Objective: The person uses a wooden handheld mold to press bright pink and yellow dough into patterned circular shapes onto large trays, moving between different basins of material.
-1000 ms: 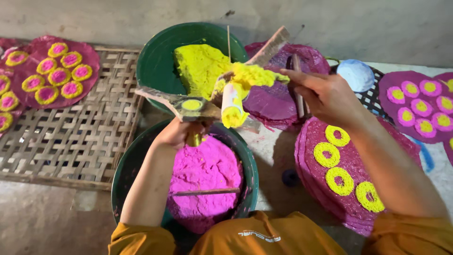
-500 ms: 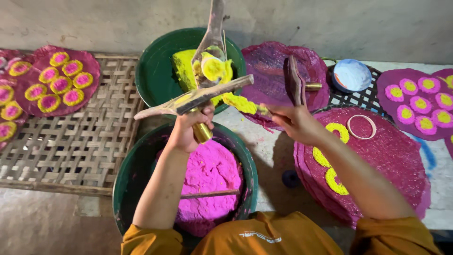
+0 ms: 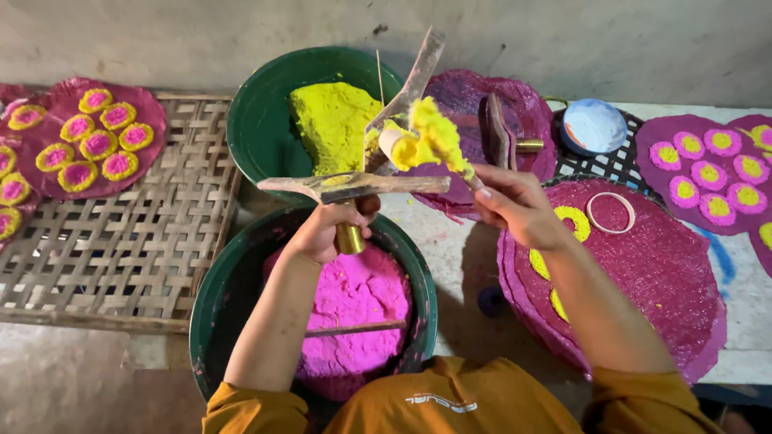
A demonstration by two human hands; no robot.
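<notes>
Left hand [image 3: 334, 229] is closing fully around the brass barrel of a wooden press tool [image 3: 354, 189], holding it above the basin of pink dough [image 3: 354, 301]. Right hand [image 3: 515, 205], at 3 o'clock of the tool, is pinching a thin stick [image 3: 474, 178], fingers shut on it, scraping a clump of yellow dough [image 3: 434, 137]. Basin of yellow dough [image 3: 330, 120] is sitting at 12 o'clock. Purple mat [image 3: 643, 273] with yellow rings is lying on the worktop [image 3: 450, 249] at 4 o'clock.
</notes>
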